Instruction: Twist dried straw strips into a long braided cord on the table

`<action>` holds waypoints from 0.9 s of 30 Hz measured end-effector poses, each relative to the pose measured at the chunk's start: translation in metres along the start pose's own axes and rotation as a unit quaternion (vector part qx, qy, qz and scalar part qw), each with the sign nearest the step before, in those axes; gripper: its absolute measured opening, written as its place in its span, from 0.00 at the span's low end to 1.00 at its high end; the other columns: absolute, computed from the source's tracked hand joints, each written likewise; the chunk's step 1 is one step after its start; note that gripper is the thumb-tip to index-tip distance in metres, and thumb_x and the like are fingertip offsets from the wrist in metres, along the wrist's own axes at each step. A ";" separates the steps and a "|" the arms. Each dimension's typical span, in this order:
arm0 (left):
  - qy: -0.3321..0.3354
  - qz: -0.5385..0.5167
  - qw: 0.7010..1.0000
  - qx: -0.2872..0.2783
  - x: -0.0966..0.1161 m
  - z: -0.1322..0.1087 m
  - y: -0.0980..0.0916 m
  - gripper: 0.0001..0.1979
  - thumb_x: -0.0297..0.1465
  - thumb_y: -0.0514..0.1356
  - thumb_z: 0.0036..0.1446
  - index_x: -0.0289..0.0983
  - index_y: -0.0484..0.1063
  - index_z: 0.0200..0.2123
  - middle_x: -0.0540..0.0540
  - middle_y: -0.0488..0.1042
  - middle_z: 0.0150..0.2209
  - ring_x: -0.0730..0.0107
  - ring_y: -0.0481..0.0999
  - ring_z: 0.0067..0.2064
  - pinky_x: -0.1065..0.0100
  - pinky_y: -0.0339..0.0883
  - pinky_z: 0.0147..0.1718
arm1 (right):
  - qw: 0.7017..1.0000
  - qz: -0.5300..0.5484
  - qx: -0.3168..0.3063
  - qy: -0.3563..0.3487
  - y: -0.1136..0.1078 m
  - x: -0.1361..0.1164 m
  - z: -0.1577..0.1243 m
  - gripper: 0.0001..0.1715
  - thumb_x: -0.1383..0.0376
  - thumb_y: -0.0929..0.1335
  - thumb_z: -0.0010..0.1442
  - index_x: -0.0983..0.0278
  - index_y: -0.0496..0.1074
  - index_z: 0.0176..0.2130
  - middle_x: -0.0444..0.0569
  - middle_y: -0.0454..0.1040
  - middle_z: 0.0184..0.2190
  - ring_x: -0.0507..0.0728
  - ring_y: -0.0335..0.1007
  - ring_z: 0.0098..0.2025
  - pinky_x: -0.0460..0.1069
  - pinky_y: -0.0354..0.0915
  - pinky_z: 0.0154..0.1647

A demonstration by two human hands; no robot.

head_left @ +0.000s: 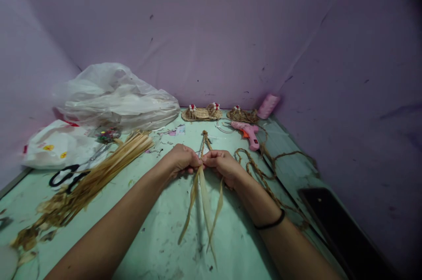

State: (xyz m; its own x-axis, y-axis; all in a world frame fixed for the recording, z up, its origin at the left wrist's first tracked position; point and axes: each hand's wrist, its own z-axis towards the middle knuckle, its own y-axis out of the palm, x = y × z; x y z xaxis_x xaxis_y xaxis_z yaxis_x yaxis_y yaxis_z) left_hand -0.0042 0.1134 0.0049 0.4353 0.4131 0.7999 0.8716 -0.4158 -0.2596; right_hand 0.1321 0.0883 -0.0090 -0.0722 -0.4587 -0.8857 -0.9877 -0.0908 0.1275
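My left hand (pixel 182 160) and my right hand (pixel 223 165) meet at the middle of a pale green table (pixel 158 227), both pinched shut on a straw braid (pixel 205 140). The plaited end of the braid points away from me toward the wall. Its loose straw strands (pixel 202 203) hang down between my wrists toward me. A black band (pixel 271 223) sits on my right wrist.
A bundle of dry straw (pixel 99 174) lies left, beside black-handled scissors (pixel 66 175) and plastic bags (pixel 115 97). A finished braided cord (pixel 263 174) coils at right near a pink glue gun (pixel 248 131). Small woven straw pieces (pixel 201 113), a pink spool (pixel 268 105) and a dark phone (pixel 332 223) are also here.
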 end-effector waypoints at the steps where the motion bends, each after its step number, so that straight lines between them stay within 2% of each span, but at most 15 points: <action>1: 0.004 -0.001 1.000 0.016 0.000 0.000 0.001 0.05 0.26 0.59 0.34 0.31 0.68 0.20 0.53 0.61 0.11 0.81 0.57 0.13 0.77 0.44 0.11 | 1.000 -0.003 0.001 0.001 0.000 0.000 0.000 0.02 0.70 0.66 0.39 0.68 0.67 0.20 0.41 0.66 0.13 0.43 0.47 0.12 0.43 0.40 0.15; 3: 0.014 -0.013 0.999 0.047 0.002 -0.001 0.003 0.07 0.24 0.60 0.34 0.32 0.67 0.23 0.55 0.59 0.11 0.82 0.55 0.12 0.77 0.44 0.11 | 1.000 -0.013 0.000 -0.001 -0.001 0.001 0.001 0.03 0.70 0.66 0.39 0.68 0.67 0.21 0.40 0.65 0.14 0.43 0.44 0.12 0.43 0.37 0.14; 5: 0.024 -0.032 0.998 0.052 0.002 -0.003 0.005 0.11 0.22 0.59 0.34 0.32 0.66 0.27 0.56 0.61 0.12 0.83 0.55 0.12 0.78 0.45 0.12 | 1.000 -0.011 -0.005 -0.002 -0.002 0.002 0.002 0.04 0.69 0.67 0.40 0.67 0.66 0.21 0.39 0.63 0.13 0.43 0.42 0.12 0.44 0.35 0.14; 9: 0.031 -0.040 0.999 -0.008 -0.001 -0.003 0.007 0.16 0.24 0.58 0.38 0.33 0.65 0.35 0.57 0.61 0.12 0.83 0.54 0.11 0.79 0.44 0.11 | 1.000 0.022 -0.017 0.005 -0.004 0.002 0.000 0.06 0.68 0.68 0.40 0.66 0.64 0.22 0.35 0.55 0.09 0.43 0.41 0.11 0.43 0.36 0.13; 12: 0.015 -0.052 0.997 -0.047 -0.003 -0.002 0.009 0.09 0.25 0.56 0.40 0.33 0.66 0.30 0.56 0.61 0.11 0.82 0.55 0.11 0.78 0.47 0.11 | 0.999 0.030 -0.023 0.013 -0.005 0.001 0.000 0.07 0.67 0.68 0.41 0.66 0.64 0.22 0.36 0.57 0.09 0.42 0.42 0.11 0.43 0.35 0.13; 15: 0.010 -0.039 0.999 -0.027 -0.003 -0.001 0.009 0.03 0.26 0.57 0.38 0.33 0.64 0.22 0.52 0.64 0.12 0.81 0.57 0.12 0.77 0.50 0.11 | 0.998 0.043 -0.035 0.011 -0.004 0.001 0.000 0.06 0.67 0.68 0.41 0.67 0.65 0.22 0.39 0.62 0.11 0.43 0.46 0.11 0.42 0.38 0.13; 19: -0.015 0.019 1.000 0.007 -0.001 -0.003 0.007 0.07 0.28 0.59 0.36 0.34 0.61 0.16 0.55 0.57 0.07 0.81 0.52 0.10 0.76 0.46 0.10 | 0.998 0.048 -0.037 0.010 -0.003 0.000 -0.002 0.05 0.69 0.68 0.40 0.68 0.66 0.21 0.41 0.65 0.12 0.43 0.49 0.12 0.42 0.40 0.13; 27: 0.001 0.025 1.000 0.002 0.003 -0.007 0.005 0.10 0.30 0.60 0.35 0.36 0.58 0.15 0.57 0.54 0.06 0.82 0.48 0.09 0.75 0.41 0.09 | 0.998 0.046 -0.027 0.022 -0.005 -0.001 -0.002 0.03 0.69 0.67 0.41 0.69 0.68 0.21 0.39 0.62 0.10 0.42 0.43 0.10 0.42 0.35 0.12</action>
State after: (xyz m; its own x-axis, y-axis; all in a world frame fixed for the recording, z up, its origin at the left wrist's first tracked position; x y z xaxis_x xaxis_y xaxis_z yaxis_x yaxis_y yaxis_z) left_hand 0.0002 0.1073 0.0097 0.4778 0.3911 0.7866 0.8499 -0.4322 -0.3013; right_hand 0.1371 0.0877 -0.0076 -0.1546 -0.5055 -0.8488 -0.9681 -0.0939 0.2323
